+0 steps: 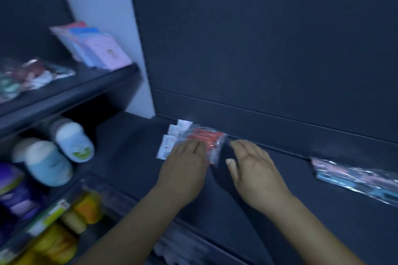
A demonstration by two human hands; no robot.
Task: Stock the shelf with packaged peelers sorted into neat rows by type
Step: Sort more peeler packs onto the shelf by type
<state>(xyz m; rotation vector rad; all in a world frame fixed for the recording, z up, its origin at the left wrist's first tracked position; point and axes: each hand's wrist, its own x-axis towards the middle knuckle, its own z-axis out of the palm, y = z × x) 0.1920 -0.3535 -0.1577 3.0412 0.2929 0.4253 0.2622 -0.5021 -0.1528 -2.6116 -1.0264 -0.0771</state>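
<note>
A small pile of red packaged peelers (pixel 206 137) with white card headers lies on the dark shelf (pixel 129 146), close to its back panel. My left hand (pixel 183 165) rests flat on the pile's near left part, fingers together. My right hand (pixel 254 167) lies flat on the shelf just right of the pile, fingers extended, holding nothing. A second bunch of clear-wrapped packets (pixel 353 176), pink and blue, lies further right along the shelf. The whole view is blurred.
On the left stands another dark rack: pink and blue flat packs (pixel 97 47) and bagged items (pixel 28 77) on top, round white-capped containers (pixel 64 146) below, yellow and orange items (pixel 71 226) lowest. A tall dark back panel (pixel 269 49) rises behind the shelf.
</note>
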